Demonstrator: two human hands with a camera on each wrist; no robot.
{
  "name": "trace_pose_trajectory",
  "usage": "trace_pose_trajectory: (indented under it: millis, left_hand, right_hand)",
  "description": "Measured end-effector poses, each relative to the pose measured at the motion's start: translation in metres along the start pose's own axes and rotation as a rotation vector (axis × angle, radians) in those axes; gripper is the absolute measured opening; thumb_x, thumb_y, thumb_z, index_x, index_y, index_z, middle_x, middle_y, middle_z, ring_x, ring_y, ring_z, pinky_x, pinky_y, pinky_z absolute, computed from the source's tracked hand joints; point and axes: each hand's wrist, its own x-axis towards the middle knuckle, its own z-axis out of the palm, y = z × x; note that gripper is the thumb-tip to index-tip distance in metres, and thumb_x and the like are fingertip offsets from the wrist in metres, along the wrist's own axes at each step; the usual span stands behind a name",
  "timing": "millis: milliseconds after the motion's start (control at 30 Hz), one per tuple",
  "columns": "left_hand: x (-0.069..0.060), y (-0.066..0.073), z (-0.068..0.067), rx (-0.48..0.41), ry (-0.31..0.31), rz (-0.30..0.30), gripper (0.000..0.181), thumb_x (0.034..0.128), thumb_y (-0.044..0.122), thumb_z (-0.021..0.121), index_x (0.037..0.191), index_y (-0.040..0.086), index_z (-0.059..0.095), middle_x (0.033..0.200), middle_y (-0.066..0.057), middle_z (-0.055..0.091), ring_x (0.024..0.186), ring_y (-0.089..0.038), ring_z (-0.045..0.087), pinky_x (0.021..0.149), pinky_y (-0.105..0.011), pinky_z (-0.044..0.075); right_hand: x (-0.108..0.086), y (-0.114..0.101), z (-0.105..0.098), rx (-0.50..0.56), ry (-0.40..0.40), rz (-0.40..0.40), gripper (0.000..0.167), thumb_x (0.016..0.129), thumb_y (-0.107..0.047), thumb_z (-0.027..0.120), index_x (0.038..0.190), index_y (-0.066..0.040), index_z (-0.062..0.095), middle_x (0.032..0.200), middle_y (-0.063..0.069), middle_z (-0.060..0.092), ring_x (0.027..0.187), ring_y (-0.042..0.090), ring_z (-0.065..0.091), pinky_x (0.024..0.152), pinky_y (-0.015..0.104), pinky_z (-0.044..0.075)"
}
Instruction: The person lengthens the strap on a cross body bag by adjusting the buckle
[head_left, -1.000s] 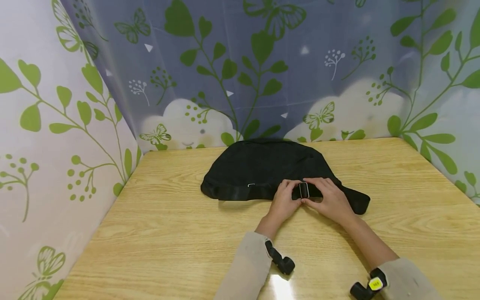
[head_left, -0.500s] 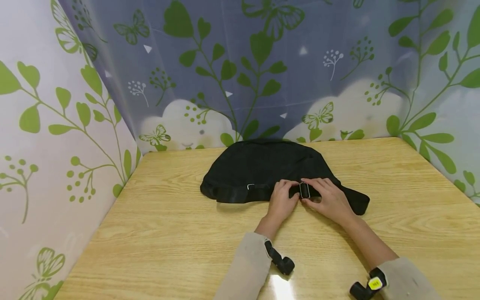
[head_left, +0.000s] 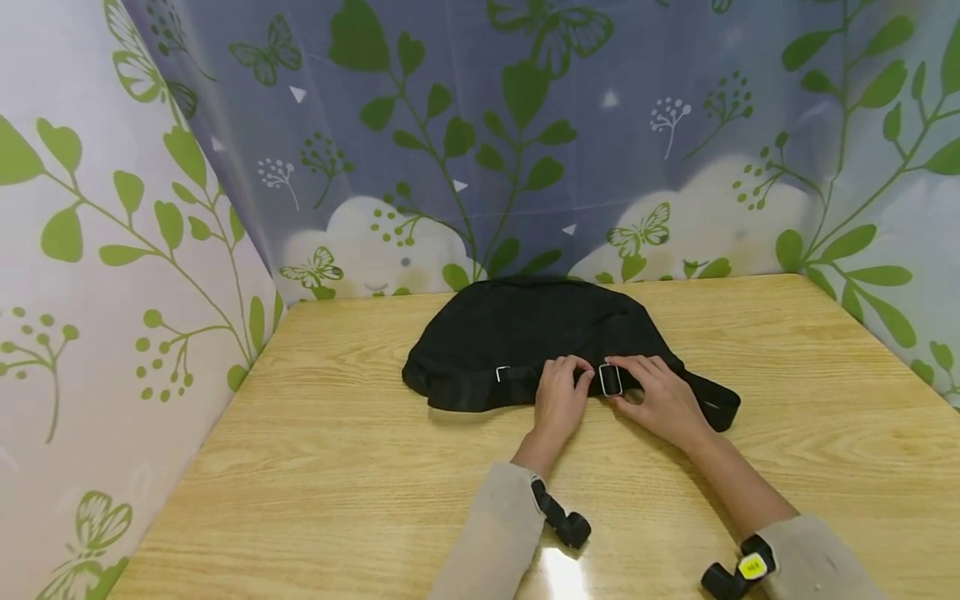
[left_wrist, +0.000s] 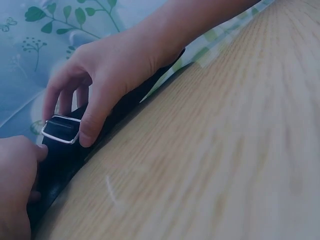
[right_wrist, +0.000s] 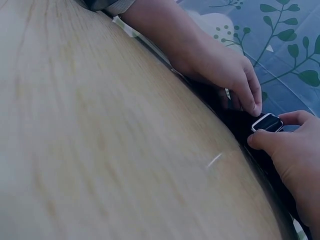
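bag [head_left: 532, 321] | on table [head_left: 337, 475], backdrop [head_left: 480, 158] behind | left hand [head_left: 559, 400], right hand [head_left: 662, 402] partly hide strap [head_left: 517, 388]

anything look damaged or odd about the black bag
Nothing stands out: the black bag lies on the wooden table with no visible tear or spill, and the metal buckle, held by the right hand, looks intact. The left hand pinches the strap beside it.

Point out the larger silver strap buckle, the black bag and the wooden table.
Larger silver strap buckle [left_wrist: 59, 138]: left wrist view, lower edge of its metal frame.
Black bag [head_left: 536, 325]: head view, middle of its body.
Wooden table [head_left: 360, 475]: head view, bare top.
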Motion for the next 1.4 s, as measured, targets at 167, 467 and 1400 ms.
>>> trace_pose_trajectory:
  millis: [167,467,1400]
  left_hand:
    - [-0.0005,0.0001,-0.0011,0.001,0.012,-0.017,0.007,0.09,0.022,0.061,0.091,0.015,0.063,0.085,0.004,0.058,0.081,-0.012,0.049,0.071,-0.023,0.041]
    - [0.0,-0.0002,-0.0011,0.004,0.065,-0.055,0.006,0.0885,0.019,0.062,0.088,0.014,0.066,0.086,0.004,0.061,0.081,-0.013,0.051,0.073,-0.024,0.042]
    - [-0.0015,-0.0003,-0.0011,-0.053,0.052,0.035,0.009,0.0894,0.017,0.061,0.094,0.014,0.069,0.09,0.004,0.061,0.083,-0.012,0.051,0.073,-0.021,0.042]
  right_hand:
    - [-0.0011,0.0003,0.0016,0.013,0.012,0.023,0.062,0.064,-0.016,0.083,0.12,-0.01,0.056,0.105,0.009,0.06,0.09,0.027,0.052,0.067,0.042,0.047]
    - [-0.0024,0.0011,0.0025,0.034,0.038,0.062,0.062,0.064,-0.014,0.084,0.12,-0.01,0.058,0.105,0.009,0.06,0.09,0.026,0.053,0.064,0.043,0.048]
    - [-0.0028,0.0014,0.0014,0.111,0.022,0.005,0.062,0.065,-0.008,0.081,0.122,-0.012,0.057,0.108,0.007,0.059,0.095,0.026,0.052,0.068,0.042,0.047]
